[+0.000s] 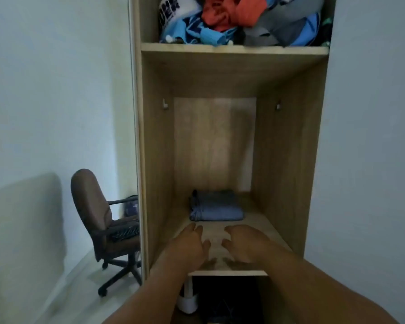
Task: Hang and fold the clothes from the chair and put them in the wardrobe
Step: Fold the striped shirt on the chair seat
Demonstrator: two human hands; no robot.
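A wooden wardrobe [288, 141] stands open in front of me. On its lower shelf [262, 230] lies a folded stack of blue jeans [216, 206], toward the back. My left hand [186, 247] and my right hand [246, 242] hover side by side over the front of that shelf, just short of the jeans. Both have loosely curled fingers and hold nothing. At the left, a brown office chair [91, 206] carries dark clothes [124, 231] on its seat.
The upper shelf [234, 48] holds a heap of unfolded clothes [243, 19] in blue, orange, grey and white. A white object [187, 300] stands in the dark compartment below. White walls flank the wardrobe; pale floor lies around the chair's wheels.
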